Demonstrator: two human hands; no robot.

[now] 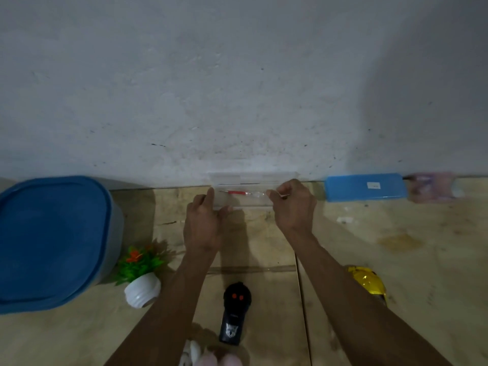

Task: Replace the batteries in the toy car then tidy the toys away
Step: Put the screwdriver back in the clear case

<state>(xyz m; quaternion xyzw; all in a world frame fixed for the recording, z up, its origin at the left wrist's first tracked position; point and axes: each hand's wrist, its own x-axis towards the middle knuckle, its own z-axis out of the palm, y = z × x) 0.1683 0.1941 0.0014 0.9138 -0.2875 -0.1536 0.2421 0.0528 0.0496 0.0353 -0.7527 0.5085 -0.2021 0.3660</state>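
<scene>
A clear plastic box [253,204] stands on the wooden table against the wall, its lid [253,178] raised. A red-handled screwdriver [237,192] lies inside it. My left hand [202,225] grips the box's left end. My right hand [291,204] is at the box's right end with fingers pinched over the screwdriver's clear end; whether it holds it I cannot tell. A black remote control [235,313] lies near me between my forearms. The yellow toy car [368,282] sits to the right, partly hidden behind my right forearm.
A big container with a blue lid [50,241] fills the left side. A small fake plant in a white pot [142,276] stands beside it. A blue case [365,187] and a pinkish packet [433,190] lie along the wall at right. Pale objects [208,357] show at the bottom edge.
</scene>
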